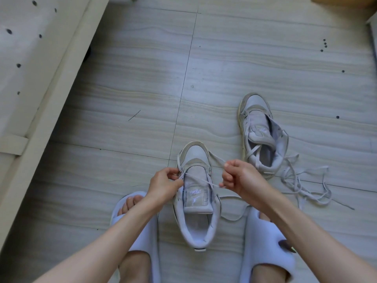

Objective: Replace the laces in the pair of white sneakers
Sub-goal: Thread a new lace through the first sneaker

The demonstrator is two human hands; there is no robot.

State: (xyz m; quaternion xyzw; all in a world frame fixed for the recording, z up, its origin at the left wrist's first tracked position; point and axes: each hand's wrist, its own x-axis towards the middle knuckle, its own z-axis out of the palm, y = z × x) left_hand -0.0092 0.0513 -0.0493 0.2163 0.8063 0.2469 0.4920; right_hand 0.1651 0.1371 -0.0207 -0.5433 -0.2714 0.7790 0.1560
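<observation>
A white high-top sneaker (196, 219) stands on the floor between my feet, toe pointing away. A pale lace (201, 181) crosses its tongue through the lower eyelets. My left hand (165, 184) pinches the lace at the shoe's left eyelets. My right hand (239, 178) grips the other lace end, which runs up to the toe on the shoe's right side. The second white sneaker (263, 133) lies further off to the right, with loose laces (302, 180) draped over its opening and tangled on the floor beside it.
My feet wear pale blue slippers, one slipper (134, 225) left of the near shoe and another slipper (269, 242) right of it. A beige bed frame (44, 94) runs along the left. The grey tiled floor (142, 78) spreads ahead.
</observation>
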